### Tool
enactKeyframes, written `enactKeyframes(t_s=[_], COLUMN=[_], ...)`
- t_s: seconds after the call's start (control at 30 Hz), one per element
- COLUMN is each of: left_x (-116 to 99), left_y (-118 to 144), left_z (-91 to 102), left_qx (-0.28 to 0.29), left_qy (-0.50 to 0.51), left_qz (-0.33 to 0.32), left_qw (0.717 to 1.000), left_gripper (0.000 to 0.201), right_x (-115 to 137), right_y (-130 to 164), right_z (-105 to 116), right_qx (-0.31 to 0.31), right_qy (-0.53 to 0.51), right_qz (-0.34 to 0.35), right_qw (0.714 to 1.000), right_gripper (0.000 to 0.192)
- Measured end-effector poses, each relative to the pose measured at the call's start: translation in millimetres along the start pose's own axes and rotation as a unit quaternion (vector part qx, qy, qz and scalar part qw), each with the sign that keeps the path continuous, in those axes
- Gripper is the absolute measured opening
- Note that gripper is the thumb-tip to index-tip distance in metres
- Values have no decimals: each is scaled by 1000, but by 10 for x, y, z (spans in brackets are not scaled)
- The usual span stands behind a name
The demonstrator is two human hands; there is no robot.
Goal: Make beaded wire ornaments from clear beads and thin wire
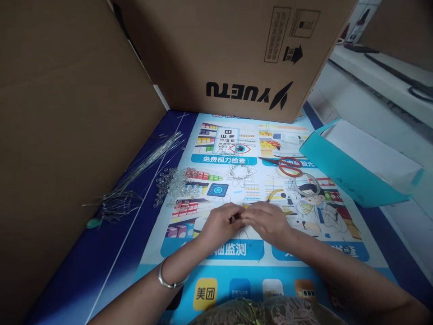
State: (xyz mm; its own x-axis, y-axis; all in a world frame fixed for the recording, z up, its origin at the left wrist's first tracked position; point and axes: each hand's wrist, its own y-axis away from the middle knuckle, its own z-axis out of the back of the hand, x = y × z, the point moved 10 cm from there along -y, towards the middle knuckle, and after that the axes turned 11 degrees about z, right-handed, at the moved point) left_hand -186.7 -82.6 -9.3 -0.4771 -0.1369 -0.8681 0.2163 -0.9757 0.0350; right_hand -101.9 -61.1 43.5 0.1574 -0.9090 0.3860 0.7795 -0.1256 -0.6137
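Clock directions are taken from the hands. Nearest, approx. 7 o'clock, a metal bangle (pixel 165 280) sits on the left wrist. Left hand (pixel 223 220) and right hand (pixel 269 220) meet low over the printed mat (pixel 144 253), fingers bent in, tips nearly together; both seem to pinch a thin wire (pixel 247 236), whose loose part curves out at 6 o'clock, prob. b/c so fine a thing needs 2 hands for control. The tips are covered, so which hand grips firmer I can't tell. At 10 o'clock, clear beads (pixel 176 186) lie in a loose heap w/o any cup, prob. for easy picking by the left hand. At 12, a beaded ring (pixel 248 171) lies flat; at 1, red-handled scissors (pixel 280 163) rest within reach, pointing left. Farther at 10, a bundle of long wires (pixel 149 164) is kept apart, maybe vs. tangling. At 2, a teal box (pixel 352 174) stands aslant; its contents I can't tell. Farthest, at 12, a big carton (pixel 216 49) stands like a wall, print upside down, inside not shown.
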Motion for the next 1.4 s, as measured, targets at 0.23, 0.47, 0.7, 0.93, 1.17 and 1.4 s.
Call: enactKeyframes(t_s=[0.23,0.47,0.7,0.93,1.17,1.4], left_x=[47,31,51,76,-31,129], left_y=[62,73,81,66,112,141], left_z=[-145,-140,-163,-240,-298,-401], left_qx=[15,-8,9,61,115,126], left_qy=[-13,-22,-12,93,241,340], left_qz=[4,-9,4,41,122,191], left_qw=[1000,1000,1000,993,956,912], left_gripper=[12,13,24,20,28,27], right_x=[129,76,-129,-222,-307,-409], right_y=[73,116,23,-31,37,87], right_z=[-71,-105,71,192,181,51], right_qx=[26,42,-26,-62,-73,-50], right_qy=[43,42,-63,-79,-60,-171], right_qz=[46,7,-100,-128,-168,-237], right_qw=[998,998,993,987,981,955], right_gripper=[16,17,12,7,10,16])
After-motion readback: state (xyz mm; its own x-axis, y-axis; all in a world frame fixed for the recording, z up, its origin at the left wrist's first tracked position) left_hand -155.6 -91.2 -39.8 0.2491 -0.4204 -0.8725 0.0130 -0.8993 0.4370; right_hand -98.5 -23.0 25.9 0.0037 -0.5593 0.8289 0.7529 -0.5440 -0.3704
